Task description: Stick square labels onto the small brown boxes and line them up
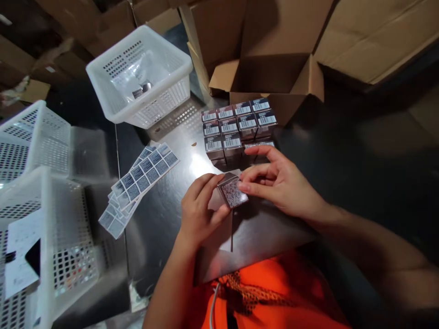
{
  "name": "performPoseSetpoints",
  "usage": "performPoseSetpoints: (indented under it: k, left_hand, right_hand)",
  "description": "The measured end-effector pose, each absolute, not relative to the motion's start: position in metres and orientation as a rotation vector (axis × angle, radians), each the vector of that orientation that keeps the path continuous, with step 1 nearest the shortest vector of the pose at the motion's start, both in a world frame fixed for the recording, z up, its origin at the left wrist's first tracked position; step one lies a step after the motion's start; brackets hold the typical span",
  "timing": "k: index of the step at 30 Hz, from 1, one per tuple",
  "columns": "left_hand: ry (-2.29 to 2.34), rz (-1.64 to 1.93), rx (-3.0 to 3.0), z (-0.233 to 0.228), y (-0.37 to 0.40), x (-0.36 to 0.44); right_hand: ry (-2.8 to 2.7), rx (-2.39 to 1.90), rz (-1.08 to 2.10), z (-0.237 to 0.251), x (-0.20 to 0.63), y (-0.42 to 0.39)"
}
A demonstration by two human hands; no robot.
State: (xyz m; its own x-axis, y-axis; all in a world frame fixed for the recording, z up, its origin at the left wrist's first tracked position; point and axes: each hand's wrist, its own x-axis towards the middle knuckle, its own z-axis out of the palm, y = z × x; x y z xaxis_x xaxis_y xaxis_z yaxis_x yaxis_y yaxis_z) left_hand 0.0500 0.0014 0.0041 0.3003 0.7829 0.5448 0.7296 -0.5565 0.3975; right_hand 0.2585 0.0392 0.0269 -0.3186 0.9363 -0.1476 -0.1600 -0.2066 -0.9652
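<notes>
Gripping the small box (230, 192) from its left side, the left hand (199, 214) tilted the coded face upward. The right hand (281, 183) lay right of the box, fingertips (244, 186) pinched on its top edge.

Three white baskets (140, 75); one open carton (274, 73); two hands (199, 210); one held box (232, 191).

Front row of barcoded boxes (236, 130) partly behind the right hand (279, 183).
</notes>
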Motion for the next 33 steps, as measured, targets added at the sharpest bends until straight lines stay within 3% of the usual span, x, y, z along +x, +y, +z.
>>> performPoseSetpoints:
  k: [24, 33]
  left_hand:
    - [1.454, 1.091, 2.512, 0.004, 0.001, 0.051]
    - [1.288, 1.117, 2.686, 0.005, -0.006, 0.044]
  right_hand:
    - [-1.255, -1.080, 1.487, 0.026, 0.251, 0.032]
    - [-1.656, -1.042, 1.293, 0.020, 0.271, 0.045]
